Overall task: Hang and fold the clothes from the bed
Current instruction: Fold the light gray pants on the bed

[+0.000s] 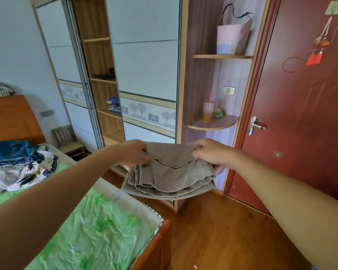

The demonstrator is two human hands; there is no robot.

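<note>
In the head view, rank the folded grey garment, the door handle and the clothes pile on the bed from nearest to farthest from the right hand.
1. The folded grey garment: gripped by the right hand at its right edge.
2. The door handle: up and to the right, on the red door.
3. The clothes pile: far left, on the bed.

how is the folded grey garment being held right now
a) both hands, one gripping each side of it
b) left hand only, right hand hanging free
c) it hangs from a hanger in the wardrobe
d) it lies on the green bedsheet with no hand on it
a: the left hand and right hand each grip one side of the folded grey garment, holding it in the air in front of the wardrobe.
</note>
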